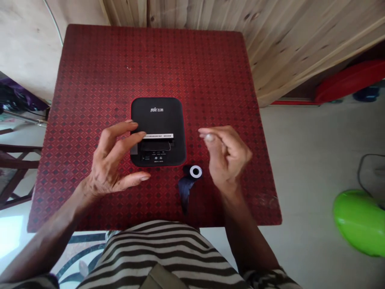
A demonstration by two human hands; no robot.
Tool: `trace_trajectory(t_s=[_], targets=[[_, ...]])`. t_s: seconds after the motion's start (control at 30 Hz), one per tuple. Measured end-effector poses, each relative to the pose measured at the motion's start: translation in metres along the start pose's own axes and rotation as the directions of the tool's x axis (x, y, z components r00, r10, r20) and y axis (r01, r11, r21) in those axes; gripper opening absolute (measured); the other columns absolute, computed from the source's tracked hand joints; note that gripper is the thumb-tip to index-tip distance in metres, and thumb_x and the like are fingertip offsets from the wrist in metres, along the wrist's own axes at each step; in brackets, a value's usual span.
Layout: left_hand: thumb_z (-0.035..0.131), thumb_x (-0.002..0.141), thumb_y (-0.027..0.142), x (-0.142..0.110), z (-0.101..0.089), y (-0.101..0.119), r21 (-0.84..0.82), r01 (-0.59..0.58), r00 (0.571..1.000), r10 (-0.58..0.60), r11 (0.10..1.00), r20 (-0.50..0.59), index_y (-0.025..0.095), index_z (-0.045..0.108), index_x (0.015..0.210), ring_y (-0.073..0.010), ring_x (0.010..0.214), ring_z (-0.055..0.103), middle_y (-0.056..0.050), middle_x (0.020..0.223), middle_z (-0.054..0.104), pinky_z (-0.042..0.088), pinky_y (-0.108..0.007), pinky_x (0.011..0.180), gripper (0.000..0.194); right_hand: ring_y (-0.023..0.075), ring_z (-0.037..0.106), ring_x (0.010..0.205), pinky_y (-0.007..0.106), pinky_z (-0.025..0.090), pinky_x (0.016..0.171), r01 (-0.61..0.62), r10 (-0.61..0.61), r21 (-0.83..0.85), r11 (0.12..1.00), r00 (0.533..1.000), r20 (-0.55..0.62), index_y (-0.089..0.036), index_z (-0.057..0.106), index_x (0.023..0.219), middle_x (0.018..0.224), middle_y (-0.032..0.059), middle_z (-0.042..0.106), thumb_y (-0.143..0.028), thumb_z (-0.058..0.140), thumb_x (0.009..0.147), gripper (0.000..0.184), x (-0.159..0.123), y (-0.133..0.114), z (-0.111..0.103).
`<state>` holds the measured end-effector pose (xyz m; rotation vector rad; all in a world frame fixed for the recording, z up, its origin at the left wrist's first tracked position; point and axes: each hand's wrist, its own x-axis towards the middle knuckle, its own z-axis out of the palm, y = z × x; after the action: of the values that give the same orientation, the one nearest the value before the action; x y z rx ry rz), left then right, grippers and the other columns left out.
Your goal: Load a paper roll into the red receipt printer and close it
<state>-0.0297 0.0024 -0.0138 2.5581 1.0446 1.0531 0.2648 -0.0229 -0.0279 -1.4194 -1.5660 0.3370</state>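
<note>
A black receipt printer [158, 122] with white lettering and a white label strip lies flat on the red patterned table [192, 64]. My left hand [114, 156] is at its left side with fingers spread; two fingertips reach over its edge, though I cannot tell whether they press on it. To the right of the printer, apart from it, my right hand [227, 154] hovers with thumb and forefinger drawn together and the other fingers curled; nothing shows between them. Between the hands, near the printer's lower right corner, rests a dark roll [195, 171] with a pale ring-shaped end and a loose dark tail.
Wooden panelling [276, 44] stands along the back and right of the table. On the floor to the right is a bright green rounded object [359, 222], with a red object [351, 80] farther back. A dark wooden chair [18, 164] stands at the left.
</note>
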Motion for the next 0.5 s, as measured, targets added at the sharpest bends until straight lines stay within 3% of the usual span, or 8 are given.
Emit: trace_trajectory(t_s=[0.07, 0.17, 0.3, 0.5], targets=[[0.074, 0.094, 0.067, -0.012, 0.000, 0.005, 0.047, 0.044, 0.995, -0.039, 0.998, -0.095, 0.030, 0.058, 0.152, -0.0323, 0.131, 0.067, -0.013, 0.141, 0.067, 0.064, -0.054, 0.107, 0.070, 0.0205, 0.072, 0.077, 0.038, 0.058, 0.072, -0.197, 0.197, 0.050, 0.979, 0.980, 0.009, -0.026, 0.080, 0.102, 0.088, 0.0051, 0.077, -0.050, 0.053, 0.110, 0.037, -0.005, 0.024, 0.004], [0.083, 0.091, 0.054, -0.030, 0.006, 0.007, 0.083, 0.056, 0.991, -0.046, 0.995, -0.124, 0.030, 0.061, 0.148, -0.0300, 0.120, 0.072, -0.012, 0.133, 0.070, 0.067, -0.047, 0.100, 0.066, 0.0199, 0.069, 0.072, 0.036, 0.055, 0.071, -0.310, 0.299, 0.089, 0.947, 0.947, 0.114, -0.024, 0.079, 0.094, 0.079, 0.0030, 0.073, -0.057, 0.054, 0.107, 0.043, -0.011, 0.048, 0.014], [0.085, 0.090, 0.048, -0.042, 0.018, 0.002, 0.156, 0.012, 0.988, 0.013, 0.988, -0.155, 0.027, 0.058, 0.150, -0.0299, 0.119, 0.073, -0.014, 0.134, 0.070, 0.067, -0.045, 0.097, 0.070, 0.0208, 0.071, 0.078, 0.035, 0.052, 0.072, -0.231, 0.228, -0.004, 0.973, 0.955, 0.188, -0.024, 0.080, 0.090, 0.086, 0.0049, 0.076, -0.046, 0.059, 0.105, 0.034, -0.010, 0.054, 0.025], [0.084, 0.091, 0.047, -0.042, 0.021, 0.000, 0.195, 0.020, 0.988, 0.011, 0.981, -0.157, 0.029, 0.060, 0.146, -0.0288, 0.118, 0.074, -0.012, 0.136, 0.070, 0.068, -0.043, 0.095, 0.062, 0.0218, 0.072, 0.079, 0.038, 0.055, 0.076, -0.189, 0.193, -0.039, 0.981, 0.967, 0.169, -0.024, 0.080, 0.089, 0.086, 0.0052, 0.079, -0.039, 0.061, 0.102, 0.027, -0.007, 0.053, 0.028]])
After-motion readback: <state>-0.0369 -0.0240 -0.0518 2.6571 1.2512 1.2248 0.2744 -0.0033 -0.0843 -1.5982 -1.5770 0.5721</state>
